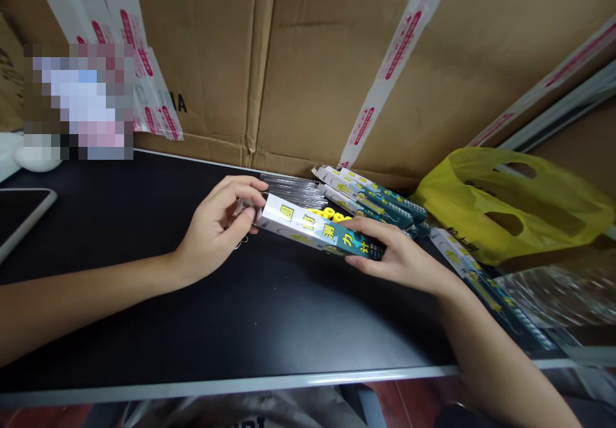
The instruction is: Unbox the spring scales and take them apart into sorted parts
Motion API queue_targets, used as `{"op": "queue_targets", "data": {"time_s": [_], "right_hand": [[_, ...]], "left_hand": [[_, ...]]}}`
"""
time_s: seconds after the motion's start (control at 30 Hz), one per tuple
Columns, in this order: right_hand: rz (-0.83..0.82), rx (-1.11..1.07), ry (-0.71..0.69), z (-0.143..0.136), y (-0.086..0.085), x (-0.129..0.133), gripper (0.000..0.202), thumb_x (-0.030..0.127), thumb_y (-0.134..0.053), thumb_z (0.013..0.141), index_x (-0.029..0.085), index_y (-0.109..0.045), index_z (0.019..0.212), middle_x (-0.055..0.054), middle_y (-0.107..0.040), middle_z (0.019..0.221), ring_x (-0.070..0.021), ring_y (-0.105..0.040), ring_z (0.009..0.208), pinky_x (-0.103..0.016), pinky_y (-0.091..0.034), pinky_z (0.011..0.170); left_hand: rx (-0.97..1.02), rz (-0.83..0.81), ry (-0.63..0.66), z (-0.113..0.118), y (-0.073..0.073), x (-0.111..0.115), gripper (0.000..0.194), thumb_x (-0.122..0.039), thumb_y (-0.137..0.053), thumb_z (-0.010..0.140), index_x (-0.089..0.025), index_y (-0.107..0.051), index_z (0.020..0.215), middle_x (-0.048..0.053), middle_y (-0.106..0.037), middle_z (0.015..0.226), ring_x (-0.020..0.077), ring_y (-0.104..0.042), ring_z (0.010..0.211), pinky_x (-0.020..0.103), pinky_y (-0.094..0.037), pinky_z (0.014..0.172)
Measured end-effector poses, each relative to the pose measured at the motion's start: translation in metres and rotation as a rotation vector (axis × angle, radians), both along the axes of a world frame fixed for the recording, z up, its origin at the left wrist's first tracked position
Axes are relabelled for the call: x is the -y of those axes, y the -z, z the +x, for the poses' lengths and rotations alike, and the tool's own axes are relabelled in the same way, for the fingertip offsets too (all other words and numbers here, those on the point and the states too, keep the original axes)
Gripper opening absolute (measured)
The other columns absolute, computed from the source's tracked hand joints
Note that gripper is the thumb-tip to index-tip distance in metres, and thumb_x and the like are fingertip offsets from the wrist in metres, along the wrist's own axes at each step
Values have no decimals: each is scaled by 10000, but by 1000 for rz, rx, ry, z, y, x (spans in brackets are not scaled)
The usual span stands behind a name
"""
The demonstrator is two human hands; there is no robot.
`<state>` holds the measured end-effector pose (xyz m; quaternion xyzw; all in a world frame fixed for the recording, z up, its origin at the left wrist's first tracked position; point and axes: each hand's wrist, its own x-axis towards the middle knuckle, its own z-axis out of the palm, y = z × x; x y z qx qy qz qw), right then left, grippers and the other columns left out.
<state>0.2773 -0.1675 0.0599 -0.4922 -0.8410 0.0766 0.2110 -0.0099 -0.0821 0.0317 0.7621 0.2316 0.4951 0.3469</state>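
A long narrow carton (312, 226), white at one end and dark teal at the other with large yellow characters, is held tilted above the black table. My right hand (397, 251) grips its teal end, thumb and fingers on opposite sides. At the white end, the thumb and fingers of my left hand (216, 226) close around the end flap; whether anything else is between them is hidden. Small metal hooks (240, 242) show just below my left hand. Behind the carton lie clear plastic tubes (293, 190) and yellow ring-shaped parts (330, 213).
Several similar cartons (370, 197) lie in a pile by the cardboard wall (312, 62). Another carton (491, 287) lies at the right, beside a yellow plastic bag (520, 203) and a clear plastic bottle (563, 293). A phone-like device (22, 219) rests at the left edge.
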Motion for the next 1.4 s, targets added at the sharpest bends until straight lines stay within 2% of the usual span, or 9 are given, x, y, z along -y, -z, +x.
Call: {"op": "queue_targets", "data": {"time_s": [0.13,0.27,0.4,0.53,0.8,0.87,1.0,1.27,1.4], "right_hand": [[-41,16,-14,2,-1,0,469,301,-610,814,211,-531,1267,-75,-624,1236,-247,-614,1091,-378,-484,952],[-11,-18,13,4,-4,-1,449,276,-604,815,211,-521,1251,-74,-616,1233,-240,-607,1091,-366,-481,945],[7,-85,36,7,-4,-2,377,274,-651,766,193,-515,1108,-69,-637,1072,-208,-633,944,-335,-522,836],[-9,-83,50,8,-5,-5,292,264,-660,747,188,-526,995,-34,-636,917,-180,-621,819,-301,-526,735],[24,-37,34,10,0,-9,293,298,-679,751,171,-617,1008,-63,-698,988,-208,-667,878,-329,-534,800],[73,-8,50,10,3,-11,323,347,-672,773,167,-628,1038,-80,-703,1022,-222,-671,921,-345,-532,832],[163,90,102,7,5,-12,371,384,-625,825,201,-617,1147,-89,-688,1108,-241,-662,990,-381,-529,860],[278,170,130,4,5,-11,367,399,-617,835,189,-595,1135,-100,-689,1077,-235,-670,951,-369,-540,814],[345,163,89,9,9,-15,356,424,-635,817,181,-588,1073,-100,-691,1017,-226,-663,912,-348,-529,784]], "left_hand": [[-123,65,-62,-3,-4,-6,286,-272,-388,909,-143,-546,709,66,-584,1065,183,-554,985,295,-535,769],[-155,-54,49,0,-2,-12,296,-313,-467,891,-134,-510,660,52,-567,1012,118,-573,788,234,-551,634],[-56,-205,112,3,5,-15,175,-322,-540,865,-148,-552,871,38,-558,1019,91,-577,732,231,-580,616],[-108,-160,115,2,7,-19,242,-339,-544,868,-147,-635,981,69,-573,1037,122,-592,783,219,-576,606],[-409,22,331,0,5,-28,304,-152,-427,880,-213,-700,1000,85,-552,1214,186,-561,1048,273,-559,735],[-426,-32,372,0,5,-28,352,-119,-401,864,-214,-674,1065,91,-559,1179,156,-597,934,230,-555,631],[-420,-146,381,-3,5,-29,288,-158,-453,854,-183,-670,1041,94,-541,1140,90,-603,704,213,-544,555],[-477,-149,381,-4,4,-30,279,-181,-448,850,-159,-676,1009,84,-565,1042,127,-633,748,211,-532,546],[-454,-12,318,-4,6,-30,292,-134,-438,820,-170,-699,944,59,-604,978,132,-610,794,221,-510,630]]}}
